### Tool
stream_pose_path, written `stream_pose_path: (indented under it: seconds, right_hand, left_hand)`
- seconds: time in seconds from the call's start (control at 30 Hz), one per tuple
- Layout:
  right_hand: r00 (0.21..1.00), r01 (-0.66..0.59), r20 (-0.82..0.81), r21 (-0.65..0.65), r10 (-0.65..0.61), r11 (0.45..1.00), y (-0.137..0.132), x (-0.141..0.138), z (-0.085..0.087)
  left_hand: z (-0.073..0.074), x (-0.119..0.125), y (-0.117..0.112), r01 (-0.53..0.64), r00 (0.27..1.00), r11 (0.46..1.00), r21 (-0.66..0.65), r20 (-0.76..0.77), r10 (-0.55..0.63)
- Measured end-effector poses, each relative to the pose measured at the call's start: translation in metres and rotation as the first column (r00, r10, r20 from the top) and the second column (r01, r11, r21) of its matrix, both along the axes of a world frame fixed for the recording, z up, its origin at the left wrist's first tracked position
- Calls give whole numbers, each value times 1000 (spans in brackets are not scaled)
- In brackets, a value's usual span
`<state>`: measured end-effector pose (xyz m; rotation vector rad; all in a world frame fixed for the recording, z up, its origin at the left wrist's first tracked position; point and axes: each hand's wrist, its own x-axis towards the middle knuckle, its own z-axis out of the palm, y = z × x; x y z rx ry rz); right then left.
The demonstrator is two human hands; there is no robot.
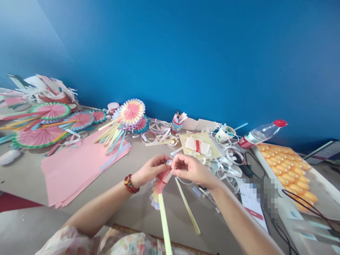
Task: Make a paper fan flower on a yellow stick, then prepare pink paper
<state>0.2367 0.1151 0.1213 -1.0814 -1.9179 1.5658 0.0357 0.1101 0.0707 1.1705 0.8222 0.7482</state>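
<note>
My left hand (152,169) and my right hand (189,168) meet over the table, both pinching the top of a folded pink paper fan (160,182) tied with red thread. A pale yellow paper stick (164,223) hangs down from the fan toward me. A second yellow strip (187,207) lies on the table just right of it. A red bead bracelet (130,184) sits on my left wrist.
A stack of pink paper sheets (74,166) lies left of my hands. Several finished round paper fans (50,122) spread at the far left and middle (131,112). White paper strips (225,159), a pen cup (176,124), a plastic bottle (261,134) and an orange tray (288,168) lie to the right.
</note>
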Motion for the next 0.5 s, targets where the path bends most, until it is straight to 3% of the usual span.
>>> stream_pose_path:
  seconds: [0.5]
  right_hand:
    - [988, 90, 101, 210, -113, 974, -9, -5, -1]
  left_hand:
    - [0, 0, 0, -7, 1000, 1000, -2, 22, 7]
